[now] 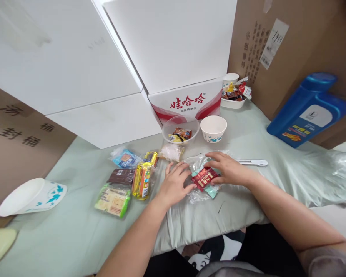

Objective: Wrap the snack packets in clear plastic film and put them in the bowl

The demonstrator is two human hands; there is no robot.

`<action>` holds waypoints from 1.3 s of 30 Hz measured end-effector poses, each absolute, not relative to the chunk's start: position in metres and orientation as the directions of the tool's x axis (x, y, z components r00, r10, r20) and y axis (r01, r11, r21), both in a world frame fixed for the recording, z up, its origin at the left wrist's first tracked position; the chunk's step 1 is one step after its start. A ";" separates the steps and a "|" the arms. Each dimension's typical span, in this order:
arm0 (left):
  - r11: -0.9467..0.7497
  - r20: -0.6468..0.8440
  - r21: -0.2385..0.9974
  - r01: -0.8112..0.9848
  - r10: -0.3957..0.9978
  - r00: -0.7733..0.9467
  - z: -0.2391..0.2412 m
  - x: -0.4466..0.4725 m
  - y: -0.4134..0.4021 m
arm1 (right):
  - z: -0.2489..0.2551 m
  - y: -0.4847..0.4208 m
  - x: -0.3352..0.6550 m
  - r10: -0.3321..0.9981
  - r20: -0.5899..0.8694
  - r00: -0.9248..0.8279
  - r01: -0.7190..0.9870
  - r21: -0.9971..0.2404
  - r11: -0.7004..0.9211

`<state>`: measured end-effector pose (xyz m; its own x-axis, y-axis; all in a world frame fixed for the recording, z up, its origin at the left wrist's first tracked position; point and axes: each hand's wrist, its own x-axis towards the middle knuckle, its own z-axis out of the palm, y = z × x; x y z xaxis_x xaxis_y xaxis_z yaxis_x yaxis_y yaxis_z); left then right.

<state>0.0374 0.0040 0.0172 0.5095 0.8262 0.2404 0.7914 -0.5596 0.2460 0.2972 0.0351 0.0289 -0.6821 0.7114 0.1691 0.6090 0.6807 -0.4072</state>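
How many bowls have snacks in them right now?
2. The clear bowl in front of the red-lettered carton, and the white bowl at the back beside the cardboard box. The paper bowl between them is empty.

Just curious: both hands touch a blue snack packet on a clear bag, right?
Not quite. The head view shows the snack packet is red, not blue; left hand and right hand both touch it on the clear bag.
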 end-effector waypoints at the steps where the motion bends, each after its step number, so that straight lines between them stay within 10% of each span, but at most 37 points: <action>1: -0.566 0.255 0.252 0.785 0.821 0.510 0.018 0.037 0.003 | 0.032 0.035 0.297 0.696 0.188 -0.693 0.587 -0.411 0.697; 8: -0.537 0.203 0.305 0.787 0.844 0.497 0.022 0.036 0.005 | 0.059 0.019 0.304 0.667 0.123 -0.734 0.577 -0.405 0.709; 17: -0.441 0.178 0.263 0.858 0.896 0.406 0.018 0.032 0.007 | 0.085 -0.026 0.311 0.507 -0.312 -0.803 0.595 -0.452 0.664; 24: -0.461 0.041 0.283 0.841 0.882 0.470 0.027 0.034 0.004 | 0.056 0.000 0.286 0.709 0.210 -0.673 0.604 -0.397 0.691; 33: -0.439 -0.212 0.265 0.858 0.842 0.496 0.039 0.026 0.000 | 0.029 0.007 0.280 0.673 0.034 -0.739 0.646 -0.248 0.722; 39: -0.449 -0.282 0.276 0.850 0.808 0.518 0.040 0.019 0.000 | 0.063 0.013 0.301 0.765 0.208 -0.609 0.636 -0.448 0.628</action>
